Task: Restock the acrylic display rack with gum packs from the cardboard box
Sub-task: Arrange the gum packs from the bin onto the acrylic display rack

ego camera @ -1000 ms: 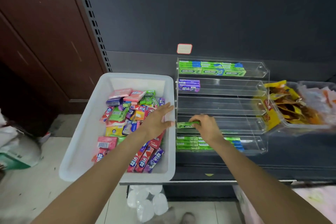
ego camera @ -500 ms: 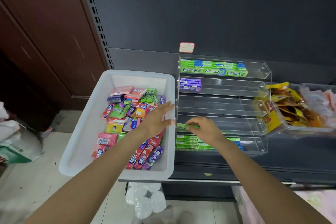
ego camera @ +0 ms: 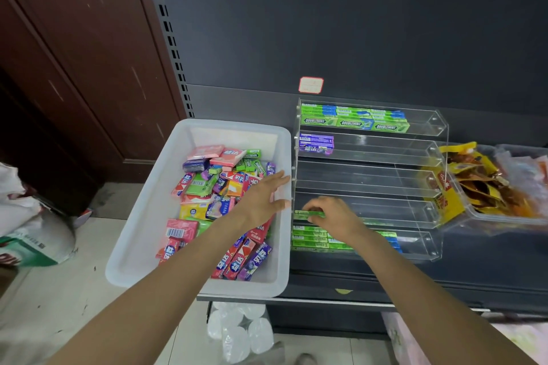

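Gum pack [ego camera: 308,214], green, sits pinched in your right hand [ego camera: 335,218] at the acrylic rack's [ego camera: 436,213] fourth tier; your left hand [ego camera: 261,201] rests spread on the white bin's [ego camera: 142,216] rim.

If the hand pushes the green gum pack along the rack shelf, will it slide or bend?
The green gum pack looks like a flat, straight-edged carton, so probably stiff. The acrylic rack looks smooth, so it likely slides easily. It seems thin, probably light, and unlikely to roll.
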